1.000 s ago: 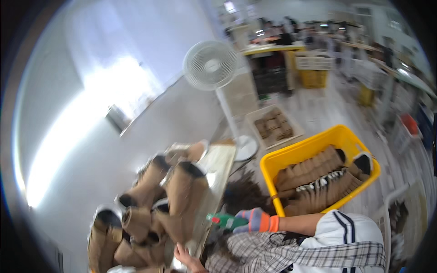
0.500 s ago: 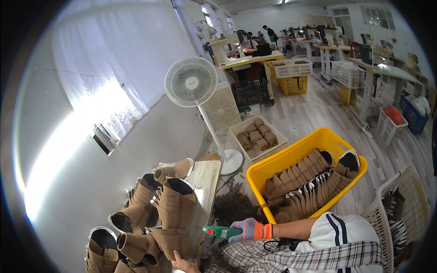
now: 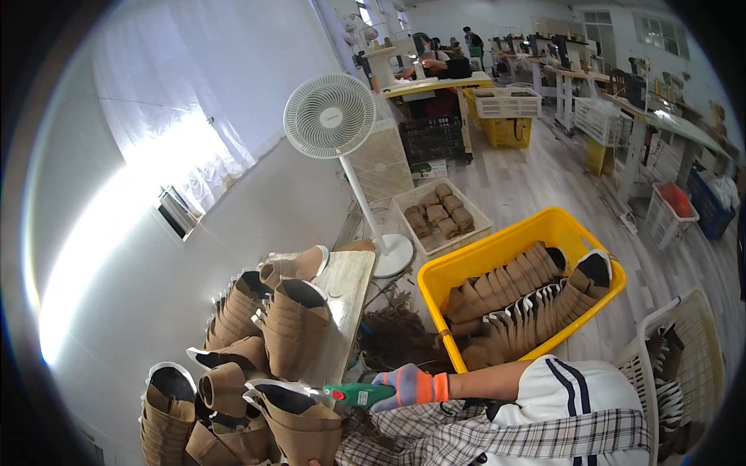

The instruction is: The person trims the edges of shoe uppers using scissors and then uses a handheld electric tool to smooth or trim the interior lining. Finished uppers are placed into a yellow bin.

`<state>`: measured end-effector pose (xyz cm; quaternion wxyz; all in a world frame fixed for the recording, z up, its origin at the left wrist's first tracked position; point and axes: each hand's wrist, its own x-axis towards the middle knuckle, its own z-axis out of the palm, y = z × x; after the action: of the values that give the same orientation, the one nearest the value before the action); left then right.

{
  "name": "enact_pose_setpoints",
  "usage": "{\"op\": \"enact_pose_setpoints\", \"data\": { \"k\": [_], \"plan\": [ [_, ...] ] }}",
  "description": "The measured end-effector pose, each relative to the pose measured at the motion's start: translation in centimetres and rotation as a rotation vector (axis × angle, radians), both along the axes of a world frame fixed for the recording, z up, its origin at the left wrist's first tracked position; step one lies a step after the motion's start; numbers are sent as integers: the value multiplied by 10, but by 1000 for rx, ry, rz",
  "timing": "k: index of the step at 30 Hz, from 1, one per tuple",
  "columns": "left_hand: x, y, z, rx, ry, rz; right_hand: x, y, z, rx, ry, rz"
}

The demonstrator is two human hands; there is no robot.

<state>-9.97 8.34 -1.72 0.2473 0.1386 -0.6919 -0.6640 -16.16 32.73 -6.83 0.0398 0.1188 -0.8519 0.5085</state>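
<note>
My right hand (image 3: 410,387), in a grey-purple and orange glove, grips a green handheld tool (image 3: 359,394) with a red button. The tool's thin tip points left, at the white-edged rim of a brown knit shoe upper (image 3: 303,427). That upper stands tilted at the near edge of the table, its dark lining showing, seemingly with another layered in it. Only a fingertip of my left hand (image 3: 314,462) shows at the lower edge, against the upper; the rest is hidden behind it. Nested stacks of brown uppers (image 3: 291,330) stand just beyond and to the left.
A worn board tabletop (image 3: 342,299) runs beside the stacks. On the floor are a yellow crate (image 3: 435,311) of brown uppers, a white crate (image 3: 486,235) of brown bundles, a white fan (image 3: 330,116) and dark fibre scraps (image 3: 400,334). A white basket (image 3: 641,365) stands right.
The shoe upper at my left hand has been turned up, so its opening now faces the tool. My right hand and the tool have moved slightly left; the left hand has sunk mostly out of view.
</note>
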Motion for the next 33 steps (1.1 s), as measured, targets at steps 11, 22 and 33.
{"op": "enact_pose_setpoints", "data": {
  "k": [11, 22, 33],
  "plan": [
    [-29, -53, -120, -564, 551, 97, 8, -1, -5, 9, 187, -16],
    [12, -27, -27, 475, 498, -213, 28, -13, 44, -144, 79, 184],
    [6, -5, -25, 71, 406, -70, 26, -16, 45, -132, 42, 170]
  ]
}}
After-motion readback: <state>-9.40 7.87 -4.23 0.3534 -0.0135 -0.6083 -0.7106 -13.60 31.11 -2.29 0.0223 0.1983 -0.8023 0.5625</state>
